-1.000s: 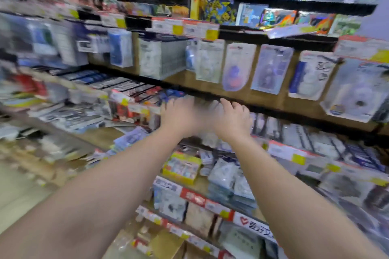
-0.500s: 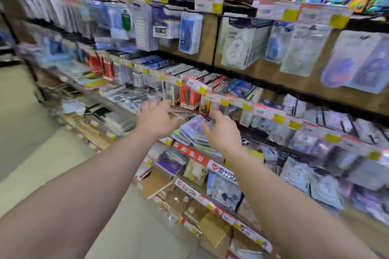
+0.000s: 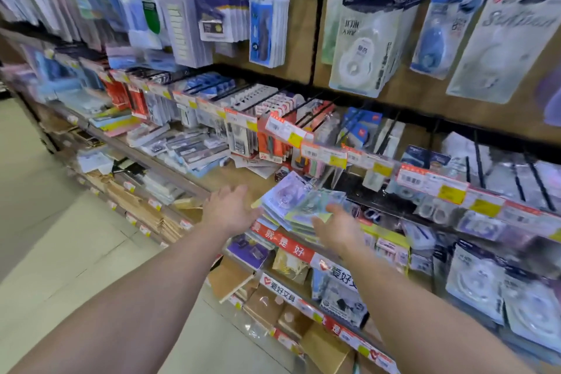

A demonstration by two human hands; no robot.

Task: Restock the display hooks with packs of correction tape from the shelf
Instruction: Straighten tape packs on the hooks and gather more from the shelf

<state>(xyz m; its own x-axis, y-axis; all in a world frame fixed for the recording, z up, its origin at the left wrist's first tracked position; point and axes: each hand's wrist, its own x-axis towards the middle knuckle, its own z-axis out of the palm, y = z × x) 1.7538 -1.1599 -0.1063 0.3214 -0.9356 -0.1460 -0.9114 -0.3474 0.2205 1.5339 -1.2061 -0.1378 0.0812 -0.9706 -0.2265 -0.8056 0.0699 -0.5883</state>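
Note:
A loose stack of flat correction tape packs, lilac and pale green, lies on the wooden shelf at waist height. My left hand reaches toward the stack's left edge with fingers spread and holds nothing. My right hand is at the stack's near right corner, fingers extended under or against the packs; contact is blurred. Black display hooks stick out above the stack, some holding blue packs. Larger white tape packs hang on the upper row.
Red and yellow price tags line the hook rail in front of the hooks. More blister packs hang at the lower right. Cardboard boxes sit on the bottom shelf. A tiled aisle floor lies to the left.
My view has swung left along the shelves and closed in. Both hands have dropped from the upper hook rail to the stack of packs on the shelf and spread apart around it.

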